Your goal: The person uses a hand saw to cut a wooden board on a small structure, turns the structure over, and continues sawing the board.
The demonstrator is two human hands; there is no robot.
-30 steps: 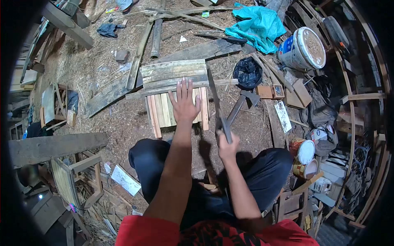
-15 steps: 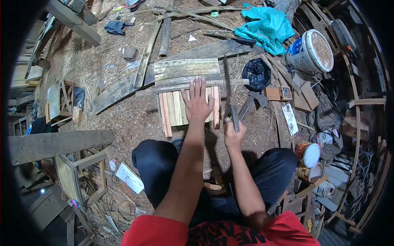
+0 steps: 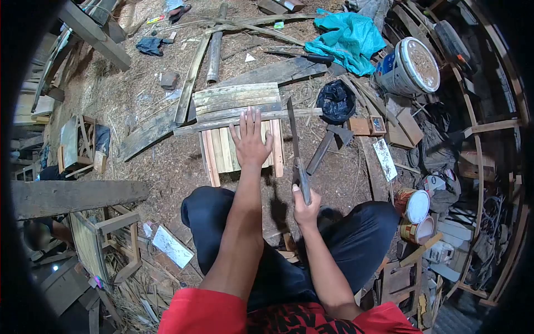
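Beside left fingers (image 3: 250, 119) | machete (image 3: 295, 139) raised over slats (image 3: 219, 150)

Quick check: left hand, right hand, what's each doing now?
Left hand: open, palm flat on the wooden slat panel.
Right hand: closed around the machete handle.

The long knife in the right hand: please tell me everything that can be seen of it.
The long dark metal blade is narrow and straight, with its handle in the grip of the right hand. It is raised, pointing away from the person, its tip over the right edge of the pale wooden slat panel on the ground. Only that hand touches it.
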